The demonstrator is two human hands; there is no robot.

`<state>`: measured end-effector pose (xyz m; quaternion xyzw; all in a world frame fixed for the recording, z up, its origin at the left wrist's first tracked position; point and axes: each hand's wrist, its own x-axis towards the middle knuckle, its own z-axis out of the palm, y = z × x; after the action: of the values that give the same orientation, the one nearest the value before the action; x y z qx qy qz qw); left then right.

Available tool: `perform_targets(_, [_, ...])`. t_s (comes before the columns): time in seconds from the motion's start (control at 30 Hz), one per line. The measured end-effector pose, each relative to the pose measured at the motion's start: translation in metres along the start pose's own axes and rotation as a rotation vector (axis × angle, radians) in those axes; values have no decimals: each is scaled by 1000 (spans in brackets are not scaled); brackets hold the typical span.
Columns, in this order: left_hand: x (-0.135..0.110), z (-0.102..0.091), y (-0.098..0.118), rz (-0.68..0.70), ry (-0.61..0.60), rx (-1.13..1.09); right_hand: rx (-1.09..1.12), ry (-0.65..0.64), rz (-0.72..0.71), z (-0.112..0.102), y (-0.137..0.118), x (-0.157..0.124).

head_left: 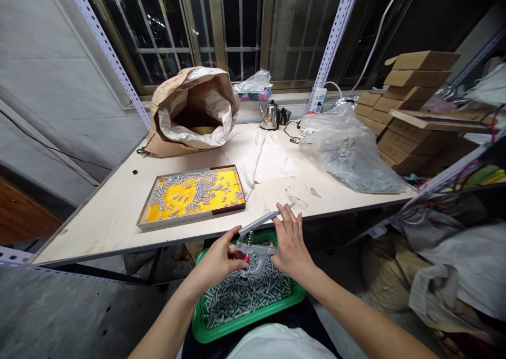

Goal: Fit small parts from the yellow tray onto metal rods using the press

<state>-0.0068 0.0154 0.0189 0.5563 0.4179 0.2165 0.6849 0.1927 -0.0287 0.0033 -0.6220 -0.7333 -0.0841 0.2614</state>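
Over the basket, both hands hold a grey metal hand-press plier (259,256) with a coil spring and a small red part. My left hand (226,253) is closed around its jaw end, thumb and fingers near the red part. My right hand (290,238) grips the handle end, its fingers over the upper lever and its thumb by the lower handle. Below them a green plastic basket (227,331) rests at my lap, filled with small silvery screw-like pieces (237,298). Whether anything sits in the plier's jaws is hidden.
A shallow tray (190,223) with a yellow bottom holds similar metal pieces on the table (106,211). Behind it lies an open paper sack (166,132). A kettle (271,116), a clear plastic bag (351,153) and stacked cardboard boxes (415,93) stand farther right.
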Motion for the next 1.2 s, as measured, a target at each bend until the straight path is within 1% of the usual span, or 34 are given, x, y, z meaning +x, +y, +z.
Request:
perform_targets(0.07, [1,-1,2,-9,-23,4,-5,-5,3,0,-1,-1])
perform_targets(0.23, [-1,-10,10,47,14,-20,-15,-23,12,-1,0,0])
perform_targets(0.33, [-3,-13,14,8,-56,6,-17,-36,12,-2,0,0])
perform_targets(0.4, [-5,-12,14,-10,-79,31,-14,-44,16,-1,-2,-1])
perform_targets(0.53, [-6,-9,13,-22,-105,73,-7,-74,13,1,-5,-3])
perform_targets(0.67, [-5,-10,10,6,-150,108,-13,-85,16,2,-7,-5])
perform_targets(0.77, [-4,-12,7,22,-139,152,-18,-77,24,3,-8,-5])
perform_targets(0.9, [-2,-11,3,95,-109,239,-19,-71,20,3,-8,-7])
perform_targets(1.03, [-2,-8,1,77,-150,208,-15,-91,26,4,-8,-10])
perform_targets(1.2, [-4,-2,3,49,-183,122,-21,-93,34,5,-8,-12])
